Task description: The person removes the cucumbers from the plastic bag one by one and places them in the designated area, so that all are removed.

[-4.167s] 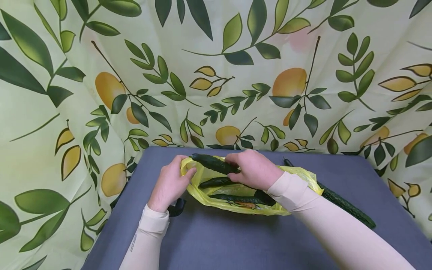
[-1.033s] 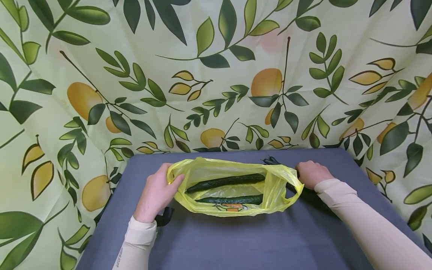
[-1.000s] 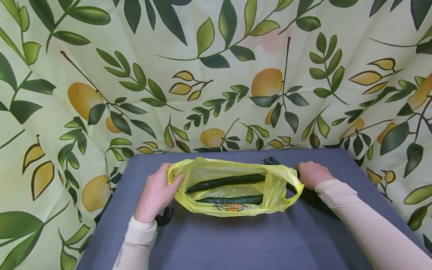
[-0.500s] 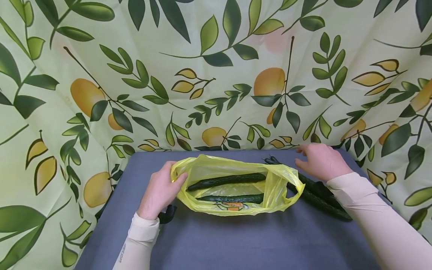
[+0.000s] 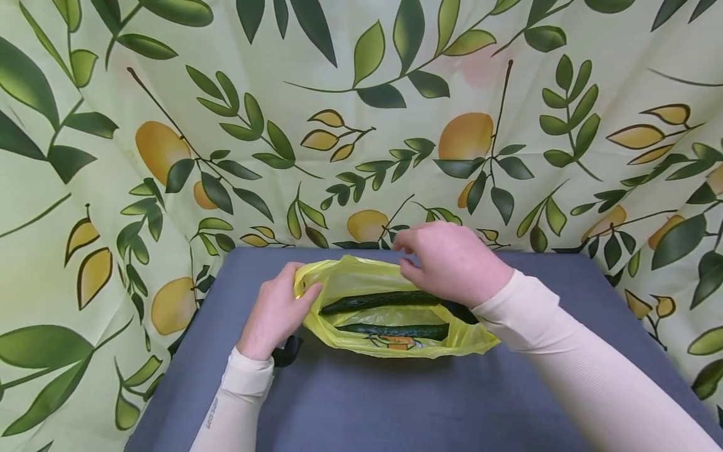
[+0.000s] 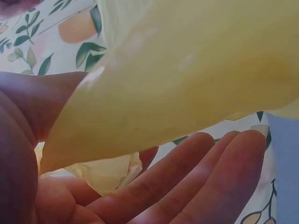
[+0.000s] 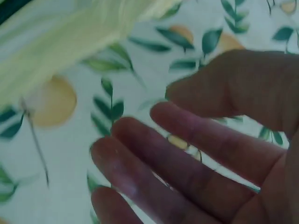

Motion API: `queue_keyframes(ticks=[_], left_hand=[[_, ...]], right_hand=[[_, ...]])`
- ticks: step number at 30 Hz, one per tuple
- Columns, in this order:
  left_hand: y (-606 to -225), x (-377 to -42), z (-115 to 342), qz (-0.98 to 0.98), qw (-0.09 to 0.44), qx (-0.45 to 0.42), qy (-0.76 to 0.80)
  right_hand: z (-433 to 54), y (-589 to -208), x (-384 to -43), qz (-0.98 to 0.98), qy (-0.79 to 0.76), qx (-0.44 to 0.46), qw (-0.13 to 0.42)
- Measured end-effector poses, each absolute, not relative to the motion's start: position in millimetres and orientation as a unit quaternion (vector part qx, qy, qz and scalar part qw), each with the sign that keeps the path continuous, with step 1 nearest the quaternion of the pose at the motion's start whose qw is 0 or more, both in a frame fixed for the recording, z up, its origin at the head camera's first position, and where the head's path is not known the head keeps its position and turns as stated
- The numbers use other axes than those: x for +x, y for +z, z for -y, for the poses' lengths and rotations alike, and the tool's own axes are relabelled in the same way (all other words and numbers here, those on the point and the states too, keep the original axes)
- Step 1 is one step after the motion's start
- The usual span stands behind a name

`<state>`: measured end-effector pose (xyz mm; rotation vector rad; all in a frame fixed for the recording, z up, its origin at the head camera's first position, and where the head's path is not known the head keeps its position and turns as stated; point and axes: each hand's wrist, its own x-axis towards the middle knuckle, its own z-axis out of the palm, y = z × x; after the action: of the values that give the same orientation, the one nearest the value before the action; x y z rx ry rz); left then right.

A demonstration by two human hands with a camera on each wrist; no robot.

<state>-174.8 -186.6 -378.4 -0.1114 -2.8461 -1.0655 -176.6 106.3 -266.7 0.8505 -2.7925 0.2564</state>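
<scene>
My left hand (image 5: 282, 307) pinches the left rim of a yellow plastic bag (image 5: 333, 339) between thumb and fingers. The left wrist view has the bag's thin film (image 6: 154, 93) running between thumb and fingers (image 6: 224, 172). Inside the bag, two dark green cucumbers lie side by side: a rear cucumber (image 5: 367, 302) and a front cucumber (image 5: 401, 330). Over the bag's back right part hovers my right hand (image 5: 452, 260), its fingers loosely bent and holding nothing. In the right wrist view its fingers (image 7: 140, 172) are spread apart from the thumb, with the bag's edge (image 7: 70, 51) beyond them.
A blue-grey cloth (image 5: 384, 402) covers the table. Behind it and at the sides hangs a curtain (image 5: 361, 182) printed with leaves and fruit. My right forearm (image 5: 587, 364) hides the table area right of the bag.
My right hand has let go of a cucumber on the table to the bag's right, lifted, and moved left over the bag. My left hand keeps its hold on the rim.
</scene>
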Motion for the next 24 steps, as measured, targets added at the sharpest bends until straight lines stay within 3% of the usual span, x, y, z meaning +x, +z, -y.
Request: queue_keyframes(ticks=[6, 12, 18, 24], left_hand=[[-376, -174, 187, 0.933, 0.059, -0.039, -0.353], [-375, -172, 186, 0.931, 0.063, -0.044, -0.357], [-374, -173, 189, 0.927, 0.07, -0.052, -0.364], [-375, -174, 188, 0.93, 0.068, -0.052, -0.359]], right_hand=[[-62, -305, -197, 0.939, 0.073, 0.335, 0.017], [-53, -364, -214, 0.944, 0.062, 0.316, -0.071], [-57, -402, -217, 0.95, 0.056, 0.285, -0.115], [-63, -415, -216, 0.951, 0.073, 0.255, -0.159]])
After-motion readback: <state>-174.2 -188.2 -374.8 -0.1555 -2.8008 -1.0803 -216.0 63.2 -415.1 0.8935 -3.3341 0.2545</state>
